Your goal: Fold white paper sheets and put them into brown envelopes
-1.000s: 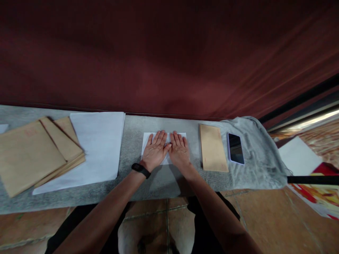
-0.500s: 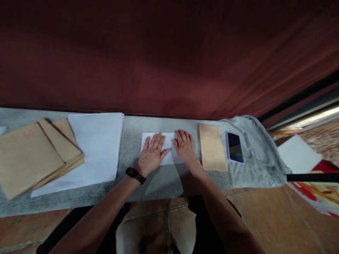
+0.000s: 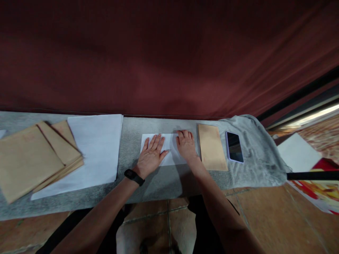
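A small white sheet of paper lies flat in the middle of the bench; it looks folded, though its layers are hard to make out. My left hand rests palm down on its left part, fingers spread and thumb pointing right. At the sheet's right end lies my right hand, its fingers close together, slightly bent and pressing down, thumb at the side. That hand hides the paper's right edge. Just right of it is a brown envelope, lying flat and untouched.
On the left, several brown envelopes overlap a stack of large white paper. A phone lies on the grey cloth at right. A dark red curtain hangs behind the bench. Tiled floor shows in front.
My right hand has slid slightly right along the paper, and its thumb has drawn in toward the fingers. My left hand stays in place on the sheet.
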Action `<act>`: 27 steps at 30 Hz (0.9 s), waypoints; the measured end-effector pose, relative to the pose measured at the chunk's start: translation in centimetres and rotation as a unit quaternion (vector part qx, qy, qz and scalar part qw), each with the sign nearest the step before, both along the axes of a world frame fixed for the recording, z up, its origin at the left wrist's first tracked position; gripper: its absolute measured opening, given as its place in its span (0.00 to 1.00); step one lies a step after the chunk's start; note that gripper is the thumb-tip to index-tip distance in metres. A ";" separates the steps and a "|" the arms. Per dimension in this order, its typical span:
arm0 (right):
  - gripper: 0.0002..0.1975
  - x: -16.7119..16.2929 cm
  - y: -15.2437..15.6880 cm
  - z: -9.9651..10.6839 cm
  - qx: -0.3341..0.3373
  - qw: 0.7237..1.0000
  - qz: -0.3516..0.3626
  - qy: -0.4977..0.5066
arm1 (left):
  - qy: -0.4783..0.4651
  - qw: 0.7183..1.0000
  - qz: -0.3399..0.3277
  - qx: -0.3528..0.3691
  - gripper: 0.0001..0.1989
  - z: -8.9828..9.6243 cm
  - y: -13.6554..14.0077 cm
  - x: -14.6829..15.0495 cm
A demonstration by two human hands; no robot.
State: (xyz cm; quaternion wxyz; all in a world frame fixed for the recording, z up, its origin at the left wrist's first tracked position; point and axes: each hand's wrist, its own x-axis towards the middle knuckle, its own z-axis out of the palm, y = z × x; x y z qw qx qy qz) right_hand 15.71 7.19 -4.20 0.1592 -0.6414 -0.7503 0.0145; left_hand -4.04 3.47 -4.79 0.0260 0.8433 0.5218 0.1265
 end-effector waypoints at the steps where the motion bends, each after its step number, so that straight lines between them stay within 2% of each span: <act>1: 0.20 0.0 -0.1 0.1 -0.002 1.000 -0.004 -0.004 | 0.002 1.000 0.000 -0.003 0.32 0.1 0.0 0.0; 5: 0.21 -1.0 -1.1 0.2 0.003 1.000 -0.005 -0.006 | -0.001 1.000 0.006 -0.004 0.30 0.3 -0.9 0.4; 10: 0.24 -3.4 -3.9 -0.5 -0.028 0.994 0.102 0.043 | -0.016 1.000 -0.025 0.009 0.29 0.1 -3.1 1.2; 12: 0.25 -3.8 -4.8 -0.7 -0.036 0.992 0.119 0.036 | -0.016 0.999 -0.034 0.008 0.29 -0.1 -3.6 1.2; 22: 0.28 -2.1 -5.5 -1.1 -0.022 0.995 0.092 -0.016 | -0.009 1.000 -0.011 0.005 0.28 0.1 -3.9 0.3; 27: 0.29 -1.5 -5.6 -1.3 -0.016 0.997 0.079 -0.020 | -0.009 1.000 -0.023 0.004 0.29 0.0 -3.7 -0.2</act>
